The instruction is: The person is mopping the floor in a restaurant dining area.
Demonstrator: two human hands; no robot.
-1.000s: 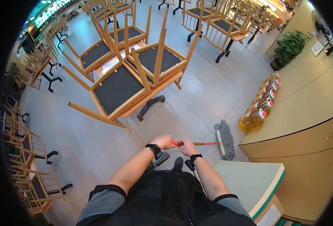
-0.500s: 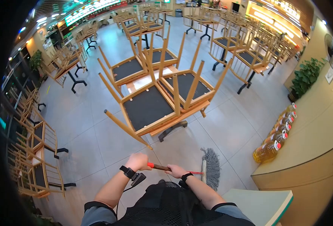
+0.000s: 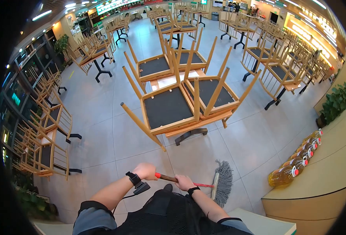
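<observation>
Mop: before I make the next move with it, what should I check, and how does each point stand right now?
1. Both hands on the handle: ok, left hand by its red end, right hand nearer the mop head.
2. Mop head down on the floor: ok.
3. Mop head apart from the oil bottles: ok, bare floor lies between.
4. Mop head apart from the upturned chairs on the nearest table: ok.
5. Free run under that table: not ok, its dark foot stands there.
6. Strings damp enough: cannot tell.
</observation>
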